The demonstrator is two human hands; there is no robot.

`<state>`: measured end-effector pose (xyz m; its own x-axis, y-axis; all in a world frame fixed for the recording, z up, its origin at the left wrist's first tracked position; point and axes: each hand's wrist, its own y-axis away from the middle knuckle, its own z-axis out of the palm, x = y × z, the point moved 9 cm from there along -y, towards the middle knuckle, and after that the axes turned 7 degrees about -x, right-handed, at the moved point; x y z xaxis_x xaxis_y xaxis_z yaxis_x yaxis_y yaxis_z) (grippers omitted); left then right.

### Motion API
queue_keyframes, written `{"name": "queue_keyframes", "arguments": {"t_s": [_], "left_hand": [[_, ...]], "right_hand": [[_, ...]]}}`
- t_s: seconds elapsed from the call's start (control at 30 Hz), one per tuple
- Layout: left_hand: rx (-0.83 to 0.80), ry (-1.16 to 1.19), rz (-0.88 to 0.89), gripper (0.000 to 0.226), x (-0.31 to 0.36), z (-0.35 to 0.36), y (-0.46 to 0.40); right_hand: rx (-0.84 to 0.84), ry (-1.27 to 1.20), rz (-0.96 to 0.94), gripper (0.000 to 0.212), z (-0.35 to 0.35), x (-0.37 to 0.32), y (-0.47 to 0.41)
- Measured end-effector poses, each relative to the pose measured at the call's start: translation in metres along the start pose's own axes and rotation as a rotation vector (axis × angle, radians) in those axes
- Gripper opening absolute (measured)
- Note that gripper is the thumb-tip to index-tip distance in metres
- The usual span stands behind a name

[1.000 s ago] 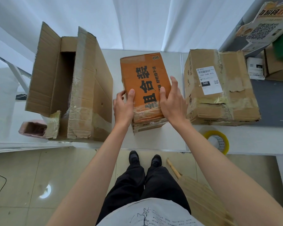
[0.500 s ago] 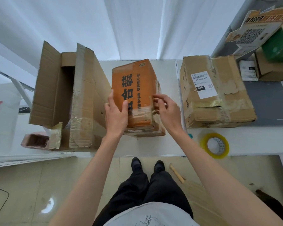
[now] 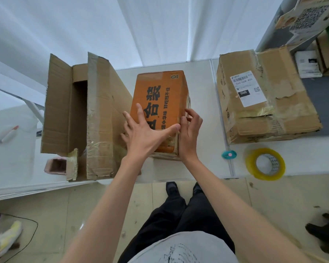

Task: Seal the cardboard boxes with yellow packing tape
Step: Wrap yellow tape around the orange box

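Orange printed cardboard box (image 3: pixel 160 103) was seen standing in the middle of the white table (image 3: pixel 198 168), between a large open brown carton (image 3: pixel 101 118) on its left and a taped brown box with a shipping label (image 3: pixel 264 99) well apart on its right. The left hand (image 3: pixel 146 135) was laid flat on the orange top, fingers spread and straight. The right hand (image 3: pixel 190 133) was set against the box's right edge, fingers loosely curled near a side flap; whether anything was pinched could not be told. No tape was held, so the step was judged to be the positioning and closing of the box ahead of taping. The next move was thought to call for the yellow roll of packing tape (image 3: pixel 265 164), lying near the table's front edge beside a small teal cutter (image 3: pixel 229 154). Little room was left on the left side, where the open carton stood just beside the orange box; more open table was seen on the right.
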<state>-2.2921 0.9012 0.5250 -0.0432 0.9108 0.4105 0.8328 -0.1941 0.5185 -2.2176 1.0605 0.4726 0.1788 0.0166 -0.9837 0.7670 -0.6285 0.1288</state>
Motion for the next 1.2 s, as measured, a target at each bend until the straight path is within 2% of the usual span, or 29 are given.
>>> {"name": "queue_keyframes", "arguments": {"t_s": [0.1,0.3,0.53,0.73,0.8,0.87,0.93,1.0,1.1,1.2], "left_hand": [[0.006,0.006,-0.005,0.147,-0.007,-0.002,-0.002],[0.012,-0.020,-0.002,0.144,-0.006,-0.003,-0.002],[0.008,-0.005,-0.014,0.143,-0.011,-0.009,-0.002],[0.004,0.010,-0.016,0.144,-0.015,-0.013,-0.004],[0.005,0.008,-0.013,0.144,-0.015,-0.013,-0.003],[0.005,0.008,-0.011,0.144,-0.014,-0.012,-0.002],[0.000,0.006,-0.012,0.144,-0.013,-0.011,-0.002],[-0.001,0.008,-0.012,0.144,-0.012,-0.012,-0.001],[0.001,0.041,-0.020,0.144,-0.011,-0.014,-0.001],[-0.024,0.148,-0.028,0.143,-0.013,-0.012,0.001]], "right_hand": [[0.035,0.109,0.020,0.037,0.001,0.027,-0.004],[-0.017,0.224,0.155,0.046,-0.003,0.076,-0.012],[-0.007,0.060,0.017,0.050,0.013,0.034,-0.011],[-0.006,0.183,0.067,0.048,0.008,0.058,-0.017],[-0.025,0.271,0.154,0.050,0.001,0.081,-0.019],[-0.080,0.272,0.331,0.051,-0.003,0.114,-0.015],[-0.159,0.143,0.535,0.050,0.001,0.143,-0.005],[-0.203,0.004,0.660,0.050,0.008,0.155,0.007],[-0.206,-0.123,0.705,0.053,0.011,0.154,0.014],[-0.179,-0.127,0.654,0.057,-0.005,0.142,0.013]]}}
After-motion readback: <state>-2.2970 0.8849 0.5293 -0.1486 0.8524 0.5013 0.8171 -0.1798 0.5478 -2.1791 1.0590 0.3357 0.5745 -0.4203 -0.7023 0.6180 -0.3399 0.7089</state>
